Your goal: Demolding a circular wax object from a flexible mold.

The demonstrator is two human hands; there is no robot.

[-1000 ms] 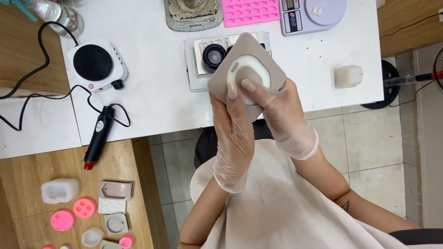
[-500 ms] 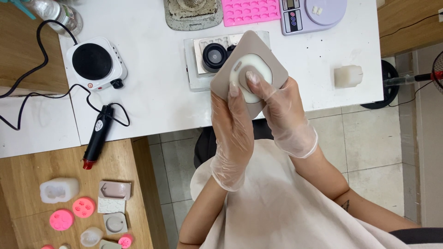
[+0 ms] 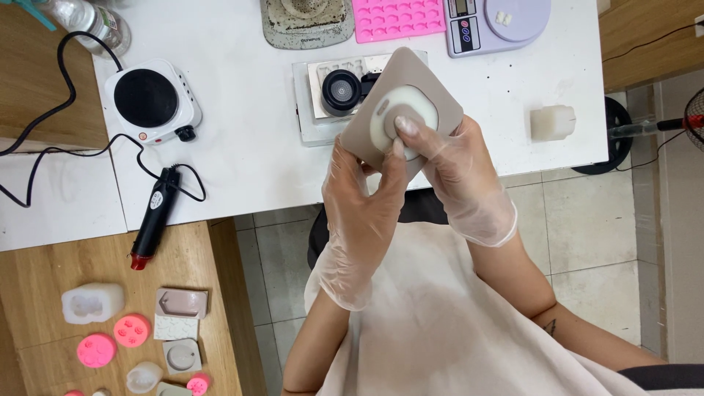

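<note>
Grey mould (image 3: 433,95) gripped in both gloved hands above the worktop (image 3: 249,147) edge, left hand (image 3: 363,213) and right hand (image 3: 458,176) closed on its lower sides. Since a second ago, tilted slightly; thumbs now pressing on the pale cast (image 3: 403,117) at centre, perhaps loosening it. Behind the grip, tray (image 3: 312,110) with black cup (image 3: 341,92); right, wax block (image 3: 552,122); left, hotplate (image 3: 150,103). Nothing obstructing.

A: Contents of the white table (image 3: 249,147)?
B: Hotplate (image 3: 150,99) far left, pink mould (image 3: 400,16) and scale (image 3: 499,22) at far edge, wax block (image 3: 552,122) right.
</note>
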